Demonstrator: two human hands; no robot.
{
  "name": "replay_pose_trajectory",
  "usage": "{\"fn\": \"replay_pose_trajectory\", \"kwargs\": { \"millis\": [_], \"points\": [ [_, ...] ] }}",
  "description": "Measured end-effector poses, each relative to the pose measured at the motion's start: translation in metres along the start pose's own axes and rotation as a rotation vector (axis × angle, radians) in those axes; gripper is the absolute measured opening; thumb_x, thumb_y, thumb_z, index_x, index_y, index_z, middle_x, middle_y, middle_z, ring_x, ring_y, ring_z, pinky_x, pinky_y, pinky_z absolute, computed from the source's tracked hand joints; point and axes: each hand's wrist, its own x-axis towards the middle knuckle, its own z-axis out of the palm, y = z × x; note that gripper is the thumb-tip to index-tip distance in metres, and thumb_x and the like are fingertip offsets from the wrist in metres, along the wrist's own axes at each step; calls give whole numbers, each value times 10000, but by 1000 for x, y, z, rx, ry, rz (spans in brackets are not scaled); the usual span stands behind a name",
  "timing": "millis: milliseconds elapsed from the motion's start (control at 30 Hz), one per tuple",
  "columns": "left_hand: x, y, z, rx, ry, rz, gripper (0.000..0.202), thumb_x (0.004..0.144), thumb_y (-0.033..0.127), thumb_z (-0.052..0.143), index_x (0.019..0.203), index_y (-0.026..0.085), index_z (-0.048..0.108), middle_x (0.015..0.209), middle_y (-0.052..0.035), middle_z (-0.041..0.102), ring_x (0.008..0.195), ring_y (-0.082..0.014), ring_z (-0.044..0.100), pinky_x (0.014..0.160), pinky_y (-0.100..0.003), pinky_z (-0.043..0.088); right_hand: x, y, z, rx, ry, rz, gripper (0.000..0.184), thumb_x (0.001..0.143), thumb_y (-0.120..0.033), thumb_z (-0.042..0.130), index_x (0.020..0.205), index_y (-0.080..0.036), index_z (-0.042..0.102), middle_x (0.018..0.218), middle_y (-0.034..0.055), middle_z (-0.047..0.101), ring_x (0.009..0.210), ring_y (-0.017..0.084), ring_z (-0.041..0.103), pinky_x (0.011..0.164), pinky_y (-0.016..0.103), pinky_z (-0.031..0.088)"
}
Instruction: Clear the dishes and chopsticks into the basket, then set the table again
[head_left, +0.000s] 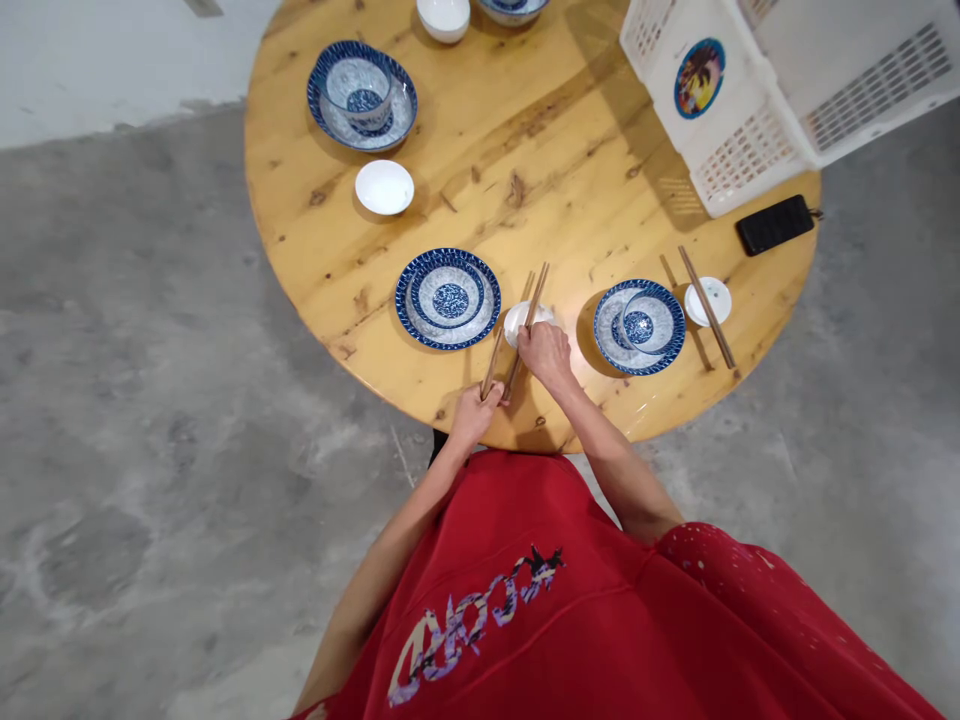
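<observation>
Near the table's front edge my left hand (475,412) is closed around the lower end of some chopsticks (492,364) that point away from me. My right hand (547,354) grips a pair of chopsticks (537,296) at their middle, and their near ends reach down beside my left fingers. Partly covered by the chopsticks and my right hand is a small white dish (514,318). To its left lies a blue-and-white plate (403,308) with a matching bowl (451,296) on it. Another patterned plate (609,352), bearing a bowl (649,322), is to the right.
Far right, chopsticks (708,308) rest across a small white dish (721,300). Behind them are a black phone (775,225) and a white plastic basket (739,110). A white bowl (384,188) and a stacked plate (322,112) and bowl (367,112) stand at the left.
</observation>
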Motion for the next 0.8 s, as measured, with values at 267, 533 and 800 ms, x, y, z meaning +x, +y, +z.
{"fn": "replay_pose_trajectory", "kwargs": {
  "millis": [267,533,800],
  "points": [
    [0,-7,-2,-45,19,-3,413,840,541,565,882,148,687,734,-79,729,626,-173,630,562,-245,398,1,0,3,17,17,10,445,974,-377,407,1038,-75,727,1014,235,716,1004,320,673,876,393,493],
    [-2,-4,-12,-21,70,1,378,825,508,558,796,157,693,783,-60,713,625,-152,576,585,-253,398,-3,-1,1,8,10,6,426,966,-362,422,1029,-74,728,1017,240,712,1003,326,673,878,391,488],
    [-13,10,-29,-123,140,29,379,841,510,562,919,154,667,803,-30,678,525,-92,451,509,-231,347,-16,7,-13,-19,76,-6,464,967,-425,416,974,-86,734,991,241,718,994,329,670,869,387,471]
  ]
}}
